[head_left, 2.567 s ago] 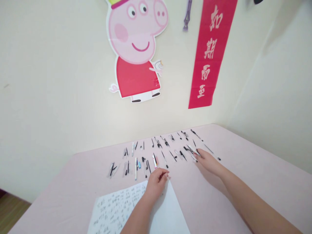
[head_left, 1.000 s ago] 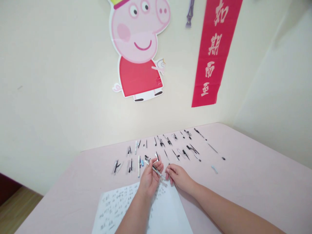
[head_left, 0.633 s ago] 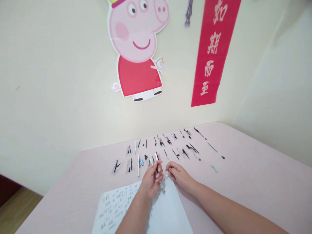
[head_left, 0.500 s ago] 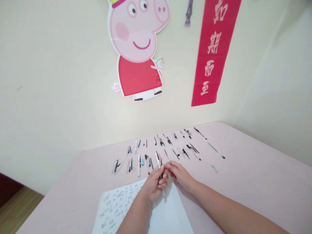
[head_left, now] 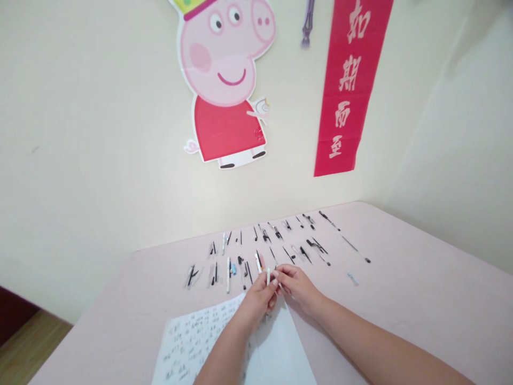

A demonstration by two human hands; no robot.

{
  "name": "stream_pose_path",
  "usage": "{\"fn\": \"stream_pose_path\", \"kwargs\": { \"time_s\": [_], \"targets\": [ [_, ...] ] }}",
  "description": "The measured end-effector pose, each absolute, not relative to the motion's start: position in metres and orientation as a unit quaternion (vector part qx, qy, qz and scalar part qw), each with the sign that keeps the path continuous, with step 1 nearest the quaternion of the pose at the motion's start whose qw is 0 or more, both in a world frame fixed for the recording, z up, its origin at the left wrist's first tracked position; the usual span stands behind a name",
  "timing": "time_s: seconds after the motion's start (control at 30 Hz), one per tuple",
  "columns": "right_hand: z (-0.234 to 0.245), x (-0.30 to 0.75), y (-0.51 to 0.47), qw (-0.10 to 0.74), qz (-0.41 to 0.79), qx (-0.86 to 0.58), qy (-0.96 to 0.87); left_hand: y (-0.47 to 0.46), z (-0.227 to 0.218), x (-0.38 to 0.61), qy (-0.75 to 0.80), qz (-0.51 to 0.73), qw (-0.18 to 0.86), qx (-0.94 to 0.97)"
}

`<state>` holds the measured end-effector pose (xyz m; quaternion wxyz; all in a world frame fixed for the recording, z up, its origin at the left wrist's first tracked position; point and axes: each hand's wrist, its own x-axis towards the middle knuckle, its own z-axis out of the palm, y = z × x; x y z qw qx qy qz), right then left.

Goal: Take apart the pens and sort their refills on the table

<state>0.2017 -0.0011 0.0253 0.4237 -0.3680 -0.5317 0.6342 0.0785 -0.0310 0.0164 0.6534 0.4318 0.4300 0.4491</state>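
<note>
Over the top edge of the paper, my left hand is closed round a slim pen part with a whitish barrel, its upper end showing beside the thumb. My right hand meets it from the right, thumb and fingertips pinched together close to the barrel. What those fingertips hold is too small to make out. Just beyond the hands lies a white pen piece beside a dark refill. Handwriting covers the left half of the paper; its right half is blank.
Two rows of taken-apart pens lie along the pink table, including black pen parts and a white pen. A long refill and a light-blue piece lie right. The wall carries a cartoon pig and red banner.
The left hand has turned, so the pen's whitish end now points up beside the thumb. A dark slim piece seen in that hand earlier no longer shows. The view has shifted slightly.
</note>
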Motion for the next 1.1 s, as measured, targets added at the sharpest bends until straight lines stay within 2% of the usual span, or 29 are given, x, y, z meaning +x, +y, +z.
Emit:
{"fn": "stream_pose_path", "kwargs": {
  "time_s": [0.2,0.37,0.43,0.53,0.73,0.9,1.1],
  "targets": [
    [0.013,0.206,0.009,0.468,0.633,-0.405,-0.464,-0.02,0.02,0.061,0.476,0.522,0.559,0.433],
    [0.004,0.21,0.019,0.48,0.651,-0.405,-0.426,-0.012,0.022,0.035,0.579,0.501,0.344,0.543],
    [0.003,0.212,0.021,0.491,0.659,-0.397,-0.409,-0.012,0.024,0.031,0.59,0.483,0.288,0.579],
    [0.003,0.214,0.025,0.516,0.672,-0.376,-0.376,-0.016,0.024,0.035,0.569,0.477,0.27,0.613],
    [0.012,0.222,0.034,0.586,0.664,-0.339,-0.317,-0.022,0.016,0.046,0.512,0.466,0.298,0.657],
    [0.019,0.226,0.035,0.599,0.647,-0.348,-0.318,-0.021,0.011,0.046,0.5,0.473,0.297,0.662],
    [0.018,0.228,0.038,0.61,0.636,-0.35,-0.318,-0.019,0.006,0.044,0.54,0.383,0.211,0.719]
  ]
}}
